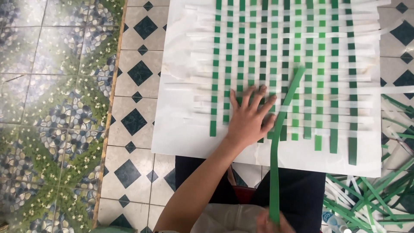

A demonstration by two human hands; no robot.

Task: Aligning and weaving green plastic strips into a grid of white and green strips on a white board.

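Tiled floor [138,39] under white sheet [181,129]

My left hand [249,118] flat, palm down, fingers spread, forearm stretched forward. My right hand [269,224] low near body, grip pinched shut, mostly out of view.

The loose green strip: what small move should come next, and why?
Probably draw the loose green strip further through the woven mat. Its far end already lies in the weave, the right hand grips its near end, and the left hand lies flat, pinning the neighbouring strips.
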